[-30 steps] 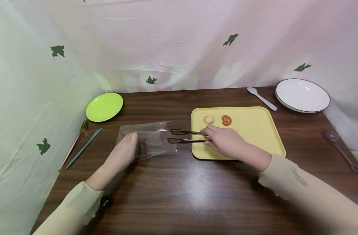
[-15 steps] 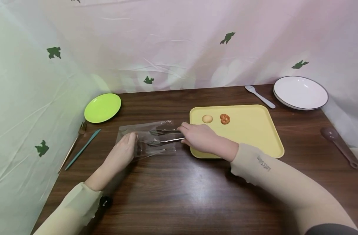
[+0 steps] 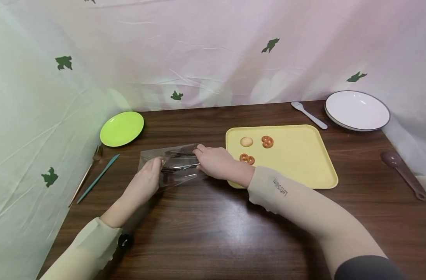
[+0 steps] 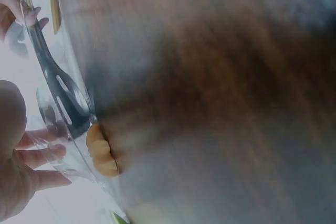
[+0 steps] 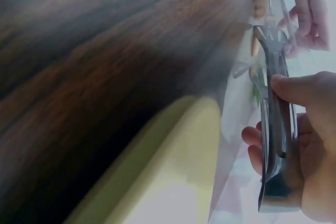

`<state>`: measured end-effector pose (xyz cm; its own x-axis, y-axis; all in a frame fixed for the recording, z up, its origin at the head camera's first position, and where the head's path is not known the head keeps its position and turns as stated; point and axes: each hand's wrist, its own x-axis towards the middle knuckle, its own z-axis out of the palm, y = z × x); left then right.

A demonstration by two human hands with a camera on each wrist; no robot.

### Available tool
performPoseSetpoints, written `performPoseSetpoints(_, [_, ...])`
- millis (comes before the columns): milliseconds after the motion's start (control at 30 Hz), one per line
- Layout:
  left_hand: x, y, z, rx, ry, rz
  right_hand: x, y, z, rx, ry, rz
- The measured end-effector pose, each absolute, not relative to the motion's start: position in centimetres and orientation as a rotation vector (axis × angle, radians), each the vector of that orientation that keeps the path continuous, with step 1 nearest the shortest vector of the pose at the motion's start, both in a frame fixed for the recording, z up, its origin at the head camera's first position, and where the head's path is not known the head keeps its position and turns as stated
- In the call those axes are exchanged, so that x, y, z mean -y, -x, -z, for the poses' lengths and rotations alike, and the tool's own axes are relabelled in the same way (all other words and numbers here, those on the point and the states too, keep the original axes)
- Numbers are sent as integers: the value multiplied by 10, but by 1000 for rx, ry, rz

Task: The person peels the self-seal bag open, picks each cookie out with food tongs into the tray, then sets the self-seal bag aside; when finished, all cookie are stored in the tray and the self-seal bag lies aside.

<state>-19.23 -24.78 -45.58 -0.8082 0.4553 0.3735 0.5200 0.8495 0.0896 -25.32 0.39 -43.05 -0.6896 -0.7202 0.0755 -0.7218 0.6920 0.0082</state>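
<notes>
My left hand (image 3: 146, 179) holds a clear plastic bag (image 3: 171, 181) by its side, above the dark table. My right hand (image 3: 214, 161) grips metal tongs (image 3: 181, 168), whose slotted heads reach inside the bag. In the left wrist view, light brown biscuits (image 4: 102, 153) lie at the bag's lower part, just past the tong heads (image 4: 65, 95). The right wrist view has thumb and fingers on either side of the tongs (image 5: 275, 129). Right of my hands, a yellow tray (image 3: 293, 155) bears a round biscuit (image 3: 246, 141) and two pretzel-shaped biscuits, one (image 3: 267, 141) behind the other (image 3: 247, 158).
A green plate (image 3: 122, 129) stands back left, with a fork (image 3: 90, 167) and a teal knife (image 3: 98, 179) before it. Back right are a white dish (image 3: 358, 110) and a grey spoon (image 3: 309, 115). A brown ladle (image 3: 402, 173) lies at the right edge.
My right hand has moved left from the tray, sliding the tongs into the bag and uncovering the nearer pretzel biscuit. The left hand has stayed on the bag.
</notes>
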Motion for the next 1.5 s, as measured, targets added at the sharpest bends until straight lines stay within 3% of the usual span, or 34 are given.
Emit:
performPoseSetpoints(967, [252,195,458,2669,713,281,23,269,447,2844,-1252,-187])
performPoseSetpoints(1500, [255,193,456,2705,684,262,-30,263,427,2862,-1224,-176])
